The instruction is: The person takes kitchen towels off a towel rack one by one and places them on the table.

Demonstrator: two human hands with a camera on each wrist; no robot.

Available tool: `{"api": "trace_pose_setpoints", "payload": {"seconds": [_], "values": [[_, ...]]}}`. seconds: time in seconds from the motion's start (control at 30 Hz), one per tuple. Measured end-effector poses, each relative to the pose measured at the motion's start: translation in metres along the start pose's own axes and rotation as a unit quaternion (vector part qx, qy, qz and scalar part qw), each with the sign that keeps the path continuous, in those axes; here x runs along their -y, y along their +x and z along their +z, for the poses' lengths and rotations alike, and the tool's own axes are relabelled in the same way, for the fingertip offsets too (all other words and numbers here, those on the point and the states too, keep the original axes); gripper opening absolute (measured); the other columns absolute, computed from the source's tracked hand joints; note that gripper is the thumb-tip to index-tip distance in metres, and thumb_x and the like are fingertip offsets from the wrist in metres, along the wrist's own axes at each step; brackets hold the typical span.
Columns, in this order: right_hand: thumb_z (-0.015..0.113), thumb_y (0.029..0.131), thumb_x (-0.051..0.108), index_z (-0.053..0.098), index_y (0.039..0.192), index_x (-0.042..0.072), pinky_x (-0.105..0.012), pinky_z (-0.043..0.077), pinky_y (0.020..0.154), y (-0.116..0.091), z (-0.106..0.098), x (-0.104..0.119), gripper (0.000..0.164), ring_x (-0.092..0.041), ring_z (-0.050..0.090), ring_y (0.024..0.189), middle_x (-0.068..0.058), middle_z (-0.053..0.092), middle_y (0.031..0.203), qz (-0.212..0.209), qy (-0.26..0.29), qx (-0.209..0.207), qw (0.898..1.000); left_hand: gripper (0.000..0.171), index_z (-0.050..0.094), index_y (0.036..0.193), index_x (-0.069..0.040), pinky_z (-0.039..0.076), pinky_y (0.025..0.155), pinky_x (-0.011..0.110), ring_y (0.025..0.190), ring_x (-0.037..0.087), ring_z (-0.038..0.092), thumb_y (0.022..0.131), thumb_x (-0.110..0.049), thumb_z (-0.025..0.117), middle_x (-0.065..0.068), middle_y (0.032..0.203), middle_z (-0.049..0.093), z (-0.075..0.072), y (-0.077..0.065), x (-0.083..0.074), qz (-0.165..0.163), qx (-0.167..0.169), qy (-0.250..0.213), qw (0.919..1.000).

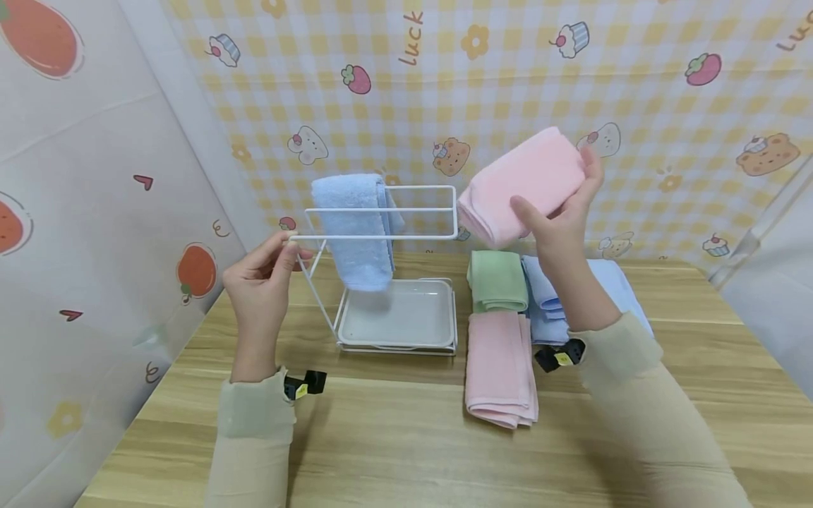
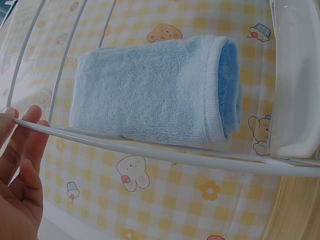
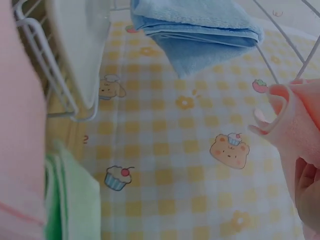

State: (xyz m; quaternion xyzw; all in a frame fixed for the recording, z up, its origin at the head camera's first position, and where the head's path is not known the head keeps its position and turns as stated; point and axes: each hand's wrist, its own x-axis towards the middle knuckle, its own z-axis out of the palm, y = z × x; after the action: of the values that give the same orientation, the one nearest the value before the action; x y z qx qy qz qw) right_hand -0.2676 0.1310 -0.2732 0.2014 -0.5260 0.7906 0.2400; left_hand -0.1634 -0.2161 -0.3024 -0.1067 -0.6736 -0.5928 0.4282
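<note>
My left hand pinches the upper left corner of a white wire rack. A folded light blue towel hangs over the rack's top bars toward their left end; the left wrist view shows its folded edge close up. In my right hand is a folded pink towel, gripped with the thumb in front, raised beside the right end of the bars. Seen from the right wrist, the pink towel has loose layers at its near end. Below the bars, a white tray sits in the rack's base.
Right of the rack lie a folded green towel, another folded pink towel and blue towels partly behind my right forearm. All rest on a wooden table. A yellow checked cloth hangs behind the rack.
</note>
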Motion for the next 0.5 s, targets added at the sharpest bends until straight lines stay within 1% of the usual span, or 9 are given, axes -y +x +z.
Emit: {"api": "trace_pose_setpoints", "payload": {"seconds": [0.07,0.13,0.27,0.37,0.43,0.5], "values": [[0.069,0.075,-0.013,0.019,0.149,0.020,-0.024,0.056,0.091,-0.005,-0.007,0.000,0.096,-0.021,0.046,0.122,-0.004,0.036,0.143,0.023,-0.005,0.016,1.000,0.020,0.073,0.110,0.006,0.057,0.063,0.014,0.063,0.001,0.070,0.091,0.000,0.069,-0.015,0.074,0.074,0.000,0.000,0.000,0.000,0.000,0.001,1.0000],[0.066,0.078,-0.015,0.023,0.146,0.020,-0.023,0.058,0.087,-0.011,-0.015,0.001,0.089,-0.021,0.047,0.119,-0.004,0.037,0.141,0.049,-0.013,0.032,0.998,0.020,0.073,0.110,0.005,0.057,0.063,0.014,0.063,0.000,0.069,0.091,-0.001,0.069,-0.017,0.074,0.073,0.000,0.000,0.000,0.005,0.002,0.012,0.9999],[0.062,0.080,-0.019,0.027,0.145,0.020,-0.021,0.060,0.081,-0.021,-0.032,0.003,0.083,-0.020,0.049,0.114,-0.004,0.037,0.139,0.089,-0.035,0.060,0.994,0.020,0.073,0.109,0.006,0.057,0.063,0.014,0.063,0.002,0.070,0.091,0.000,0.069,-0.013,0.074,0.074,0.000,0.000,0.000,0.003,0.001,0.004,1.0000],[0.061,0.082,-0.020,0.028,0.144,0.021,-0.019,0.059,0.080,-0.028,-0.044,0.006,0.081,-0.017,0.050,0.112,-0.003,0.037,0.138,0.109,-0.057,0.082,0.989,0.020,0.074,0.109,0.005,0.058,0.063,0.015,0.063,0.002,0.070,0.090,0.001,0.069,-0.010,0.074,0.075,0.000,0.000,0.001,0.003,-0.001,0.000,1.0000],[0.059,0.084,-0.020,0.028,0.144,0.022,-0.018,0.059,0.079,-0.032,-0.051,0.009,0.080,-0.016,0.050,0.111,-0.002,0.037,0.137,0.118,-0.063,0.100,0.986,0.020,0.074,0.110,0.005,0.058,0.064,0.016,0.063,0.001,0.070,0.091,0.000,0.069,-0.011,0.074,0.075,0.000,0.000,0.001,0.007,0.000,0.006,1.0000],[0.058,0.085,-0.021,0.029,0.144,0.022,-0.018,0.059,0.078,-0.035,-0.059,0.011,0.079,-0.016,0.051,0.110,-0.003,0.038,0.135,0.122,-0.071,0.118,0.983,0.020,0.073,0.110,0.005,0.058,0.064,0.015,0.063,0.001,0.070,0.090,0.001,0.069,-0.011,0.074,0.075,0.000,0.000,0.000,0.004,-0.001,-0.003,1.0000]]}}
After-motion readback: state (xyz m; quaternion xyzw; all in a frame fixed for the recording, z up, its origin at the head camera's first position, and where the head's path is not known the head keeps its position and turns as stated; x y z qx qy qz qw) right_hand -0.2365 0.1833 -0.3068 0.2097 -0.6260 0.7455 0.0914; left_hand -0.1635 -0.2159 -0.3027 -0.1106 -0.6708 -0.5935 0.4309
